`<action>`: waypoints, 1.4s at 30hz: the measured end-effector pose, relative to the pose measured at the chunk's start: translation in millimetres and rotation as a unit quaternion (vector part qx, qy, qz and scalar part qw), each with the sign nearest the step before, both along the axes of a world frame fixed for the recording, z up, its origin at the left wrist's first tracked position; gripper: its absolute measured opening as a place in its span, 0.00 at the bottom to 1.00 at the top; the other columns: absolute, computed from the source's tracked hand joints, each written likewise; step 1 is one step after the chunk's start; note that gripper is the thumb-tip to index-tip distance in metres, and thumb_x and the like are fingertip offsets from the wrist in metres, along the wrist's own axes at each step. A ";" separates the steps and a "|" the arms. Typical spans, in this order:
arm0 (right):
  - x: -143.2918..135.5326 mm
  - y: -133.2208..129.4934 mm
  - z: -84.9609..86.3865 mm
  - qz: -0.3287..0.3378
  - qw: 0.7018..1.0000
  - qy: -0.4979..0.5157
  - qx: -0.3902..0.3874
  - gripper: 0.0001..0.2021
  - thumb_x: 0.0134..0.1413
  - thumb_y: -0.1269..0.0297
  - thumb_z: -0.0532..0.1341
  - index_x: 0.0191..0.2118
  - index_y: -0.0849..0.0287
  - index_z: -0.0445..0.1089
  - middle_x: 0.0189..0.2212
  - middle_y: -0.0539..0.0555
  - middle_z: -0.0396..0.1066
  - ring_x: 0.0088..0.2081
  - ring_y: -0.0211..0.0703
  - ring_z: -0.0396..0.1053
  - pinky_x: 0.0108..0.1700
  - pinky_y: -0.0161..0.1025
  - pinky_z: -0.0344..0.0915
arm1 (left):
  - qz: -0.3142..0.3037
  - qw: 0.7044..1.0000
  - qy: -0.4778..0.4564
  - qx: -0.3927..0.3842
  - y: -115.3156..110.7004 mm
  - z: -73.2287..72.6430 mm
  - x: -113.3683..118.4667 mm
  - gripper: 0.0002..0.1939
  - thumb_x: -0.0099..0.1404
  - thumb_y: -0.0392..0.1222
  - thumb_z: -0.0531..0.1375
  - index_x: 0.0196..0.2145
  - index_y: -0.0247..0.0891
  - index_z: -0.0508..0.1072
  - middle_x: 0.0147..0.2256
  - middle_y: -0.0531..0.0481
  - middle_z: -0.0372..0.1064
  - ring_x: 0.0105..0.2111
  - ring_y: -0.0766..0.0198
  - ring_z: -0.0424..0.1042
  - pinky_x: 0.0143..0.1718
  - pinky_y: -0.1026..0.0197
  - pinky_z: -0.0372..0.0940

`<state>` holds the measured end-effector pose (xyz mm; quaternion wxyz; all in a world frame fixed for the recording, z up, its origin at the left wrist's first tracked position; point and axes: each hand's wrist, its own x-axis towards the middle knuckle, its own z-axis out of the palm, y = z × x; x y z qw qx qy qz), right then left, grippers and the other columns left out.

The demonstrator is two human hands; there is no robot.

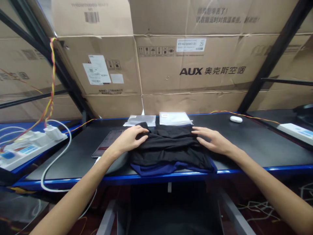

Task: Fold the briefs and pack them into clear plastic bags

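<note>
Black cloth (171, 148) lies in folds near the table's front edge, with dark blue cloth (161, 169) showing under its near side. My left hand (130, 138) rests at the cloth's upper left, its thumb and fingers apart with nothing visible between them. At the upper right edge of the black cloth, my right hand (211, 140) has its fingers stretched out and the thumb spread, the fingertips touching the fabric. Two flat translucent packets, a left one (141, 120) and a right one (174, 118), lie just behind the cloth.
A tablet (107, 143) lies left of the cloth. Power strips stand at the left (31, 147) and right (297, 132). A small white case (236, 119) sits at the back right. A white cable (56, 156) loops over the front edge. Cardboard (195, 81) walls the back.
</note>
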<state>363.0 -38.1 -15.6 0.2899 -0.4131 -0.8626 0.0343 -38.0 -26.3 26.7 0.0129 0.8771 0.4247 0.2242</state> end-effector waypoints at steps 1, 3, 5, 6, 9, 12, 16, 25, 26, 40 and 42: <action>-0.8 -1.2 1.0 0.004 1.000 0.005 0.001 0.17 0.63 0.58 0.55 0.52 0.53 0.75 0.59 0.57 0.69 0.59 0.54 0.67 0.61 0.53 0.64 | -0.008 1.000 0.001 -0.018 1.5 -2.2 0.1 0.16 0.67 0.47 0.56 0.47 0.39 0.77 0.44 0.45 0.75 0.45 0.55 0.73 0.50 0.55 0.66; -2.5 -2.5 1.5 0.010 1.000 0.006 -0.013 0.15 0.63 0.56 0.56 0.47 0.51 0.77 0.58 0.57 0.70 0.58 0.54 0.68 0.61 0.53 0.65 | -0.013 0.999 0.001 -0.040 3.5 -6.2 0.0 0.16 0.66 0.47 0.57 0.46 0.39 0.77 0.43 0.45 0.75 0.44 0.55 0.74 0.48 0.55 0.67; -4.2 -2.5 0.3 0.016 0.999 0.000 -0.034 0.14 0.61 0.54 0.58 0.44 0.51 0.78 0.58 0.56 0.70 0.58 0.55 0.68 0.60 0.54 0.65 | -0.018 0.999 -0.010 -0.045 4.6 -9.0 0.0 0.13 0.65 0.46 0.58 0.42 0.39 0.78 0.40 0.46 0.75 0.41 0.56 0.74 0.45 0.56 0.67; -5.0 -2.2 -0.4 0.020 0.999 -0.001 -0.040 0.13 0.61 0.53 0.59 0.43 0.50 0.78 0.58 0.56 0.70 0.58 0.55 0.68 0.60 0.54 0.65 | -0.021 0.999 -0.016 -0.045 4.8 -9.7 0.1 0.12 0.65 0.46 0.59 0.40 0.39 0.78 0.40 0.46 0.75 0.41 0.57 0.74 0.45 0.57 0.67; -7.1 -1.6 -1.0 0.029 0.999 0.012 -0.042 0.10 0.59 0.54 0.60 0.40 0.51 0.76 0.58 0.56 0.70 0.59 0.55 0.67 0.60 0.53 0.65 | -0.029 0.998 -0.036 -0.034 4.0 -8.6 1.1 0.08 0.63 0.43 0.60 0.37 0.39 0.76 0.39 0.47 0.74 0.40 0.58 0.73 0.45 0.57 0.66; -7.9 -4.7 2.4 0.039 0.998 0.044 -0.035 0.07 0.58 0.57 0.61 0.37 0.52 0.74 0.55 0.56 0.72 0.59 0.54 0.67 0.61 0.52 0.64 | -0.033 0.996 -0.076 -0.021 -0.7 -2.7 2.0 0.07 0.62 0.42 0.60 0.37 0.39 0.75 0.39 0.48 0.75 0.40 0.59 0.73 0.45 0.58 0.66; -5.6 -20.7 11.2 0.013 0.990 0.129 -0.059 0.06 0.57 0.58 0.61 0.37 0.53 0.70 0.50 0.56 0.75 0.53 0.55 0.72 0.58 0.52 0.65 | -0.024 0.989 -0.139 -0.053 -17.5 10.4 1.4 0.07 0.63 0.43 0.60 0.38 0.39 0.76 0.37 0.50 0.76 0.38 0.61 0.74 0.42 0.60 0.67; -4.9 -69.7 25.1 0.060 0.991 0.090 -0.082 0.02 0.55 0.63 0.61 0.34 0.51 0.71 0.36 0.54 0.77 0.43 0.52 0.74 0.48 0.47 0.71 | -0.148 0.977 -0.074 -0.133 -52.5 9.5 -16.8 0.03 0.61 0.37 0.62 0.31 0.40 0.76 0.41 0.48 0.77 0.41 0.61 0.76 0.46 0.60 0.68; -6.0 -71.4 24.7 0.074 0.990 0.063 -0.101 0.03 0.56 0.64 0.60 0.35 0.51 0.72 0.36 0.54 0.76 0.41 0.51 0.74 0.46 0.46 0.71 | -0.151 0.977 -0.060 -0.140 -53.9 8.1 -18.3 0.03 0.61 0.37 0.62 0.32 0.41 0.76 0.40 0.49 0.77 0.40 0.61 0.76 0.46 0.60 0.68; -4.8 -12.1 27.5 -0.046 0.995 0.069 -0.052 0.15 0.59 0.52 0.59 0.45 0.53 0.75 0.42 0.55 0.78 0.43 0.54 0.75 0.48 0.48 0.71 | -0.105 0.992 -0.029 -0.065 -0.9 19.1 17.1 0.09 0.65 0.42 0.59 0.40 0.42 0.79 0.40 0.49 0.77 0.41 0.59 0.75 0.46 0.60 0.66; -3.7 6.1 24.8 -0.044 0.998 0.032 -0.030 0.21 0.56 0.53 0.61 0.54 0.53 0.71 0.49 0.56 0.75 0.49 0.56 0.73 0.52 0.52 0.70 | -0.117 0.991 0.020 -0.056 15.5 16.0 23.9 0.13 0.62 0.41 0.61 0.45 0.43 0.77 0.46 0.48 0.75 0.47 0.56 0.73 0.52 0.57 0.64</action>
